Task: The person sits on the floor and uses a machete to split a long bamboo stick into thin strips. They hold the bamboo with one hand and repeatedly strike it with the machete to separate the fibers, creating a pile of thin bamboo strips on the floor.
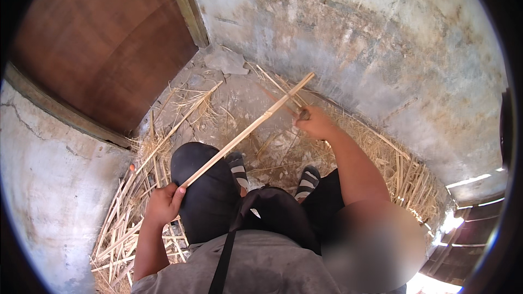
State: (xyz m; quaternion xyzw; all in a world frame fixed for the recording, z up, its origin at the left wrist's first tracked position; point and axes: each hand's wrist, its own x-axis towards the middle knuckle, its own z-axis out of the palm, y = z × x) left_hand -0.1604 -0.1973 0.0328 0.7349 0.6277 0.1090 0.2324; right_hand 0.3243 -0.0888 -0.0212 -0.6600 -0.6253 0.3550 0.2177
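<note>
Straw [406, 179] litters the dusty floor [231, 92] below a stained wall [354, 32]. Left hand [165, 204] — fingers gripping a long stick [250, 127] above the floor; right hand [316, 123] — fingers closed around something blurred.

And it's a grey shirt [272, 264] with a slim black strap [223, 261] across it, dark trousers [196, 212] below, and there they are, dark-and-white striped socks [238, 170], or perhaps slippers, hard to tell; left hand [163, 205] and right hand [317, 123] both bare
</note>
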